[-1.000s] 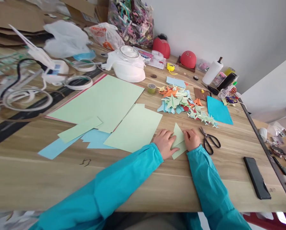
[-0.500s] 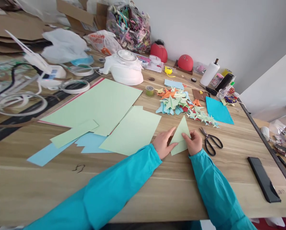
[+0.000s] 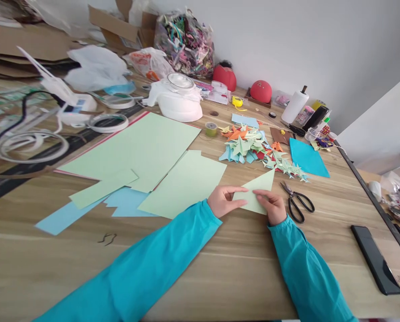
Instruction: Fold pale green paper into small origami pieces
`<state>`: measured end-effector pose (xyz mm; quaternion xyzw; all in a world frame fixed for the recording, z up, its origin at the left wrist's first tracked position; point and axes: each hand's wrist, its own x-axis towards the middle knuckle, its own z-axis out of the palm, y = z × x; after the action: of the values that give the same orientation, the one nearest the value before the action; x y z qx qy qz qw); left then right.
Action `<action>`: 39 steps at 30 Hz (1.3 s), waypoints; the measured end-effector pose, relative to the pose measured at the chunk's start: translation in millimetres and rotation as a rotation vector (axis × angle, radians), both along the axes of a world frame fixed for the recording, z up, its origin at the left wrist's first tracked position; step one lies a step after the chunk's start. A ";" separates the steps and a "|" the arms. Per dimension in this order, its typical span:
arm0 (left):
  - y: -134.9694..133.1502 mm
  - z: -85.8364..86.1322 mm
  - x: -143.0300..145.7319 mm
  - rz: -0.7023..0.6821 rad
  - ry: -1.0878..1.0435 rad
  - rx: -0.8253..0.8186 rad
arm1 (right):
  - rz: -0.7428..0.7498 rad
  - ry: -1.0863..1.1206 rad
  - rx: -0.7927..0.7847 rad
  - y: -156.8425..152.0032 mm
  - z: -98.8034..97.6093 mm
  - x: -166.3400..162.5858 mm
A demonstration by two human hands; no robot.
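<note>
With the clock centred on the folded green paper (image 3: 258, 183) and 12 set away from the wearer, the left hand (image 3: 223, 202) is seen at 9: thumb and forefinger parted, tips laid on the paper's face; whether it is also gripped from below can't be told. Right hand (image 3: 274, 208) is at 4, the paper's right side gripped there, fingertips near the left hand's, other fingers partly hidden. Sheet is tilted, its sharp point aimed at 1, above the bare tabletop (image 3: 200, 268). Black-handled scissors (image 3: 296, 203) are placed at 3, just beside the right hand, blades partly spread. A heap of paper stars (image 3: 245, 145) is piled at 12, green, blue and orange mixed. A turquoise sheet (image 3: 309, 157) is laid at 2. A smaller green sheet (image 3: 189, 183) is laid flat at 9, near the left hand; further out at 10, a large green sheet (image 3: 139, 143) is edged in red. A green strip (image 3: 102, 188) is laid across a blue strip (image 3: 70, 217) at 9. A black phone (image 3: 376, 259) is set at 4, well apart. A red pincushion (image 3: 260, 91) is parked far off at 12.
</note>
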<state>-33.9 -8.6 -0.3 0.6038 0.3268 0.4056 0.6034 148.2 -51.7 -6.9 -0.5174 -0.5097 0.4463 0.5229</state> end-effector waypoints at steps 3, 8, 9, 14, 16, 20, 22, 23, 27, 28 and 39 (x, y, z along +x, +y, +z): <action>-0.2 0.7 -0.5 -0.096 -0.038 0.005 | -0.063 0.156 -0.063 1.6 -2.6 2.4; 0.3 -0.6 0.6 -0.048 -0.046 -0.009 | -0.042 0.227 -0.149 0.5 0.6 1.2; 0.8 -0.4 0.3 -0.047 -0.055 -0.004 | -0.033 0.219 -0.156 -0.1 2.0 0.5; 4.4 0.9 -2.6 -0.006 -0.057 -0.002 | -0.051 0.227 -0.119 -2.1 10.8 -0.9; 5.1 0.9 -2.8 0.045 -0.079 -0.008 | -0.028 0.275 -0.086 -2.6 13.4 0.6; 4.4 1.4 -1.5 0.141 -0.119 0.027 | 0.112 0.287 0.000 -2.8 11.3 3.5; 3.2 2.5 -0.8 0.192 -0.097 0.060 | 0.141 0.227 0.003 -2.2 7.5 2.7; 2.5 3.4 -0.7 0.209 -0.077 0.078 | 0.123 0.187 0.002 -1.8 5.8 1.6; -0.8 7.5 -0.9 0.182 0.002 0.136 | -0.054 0.033 0.075 0.8 2.5 -3.6; -1.7 8.3 -0.9 0.164 0.014 0.143 | -0.096 0.006 0.101 1.5 2.7 -4.7; -3.8 5.4 4.2 0.113 -0.053 -0.069 | -0.258 0.149 0.087 1.0 7.2 -15.6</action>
<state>-29.7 -12.4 5.1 0.5524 0.3581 0.4434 0.6083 132.6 -50.7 0.3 -0.5209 -0.4178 0.3898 0.6342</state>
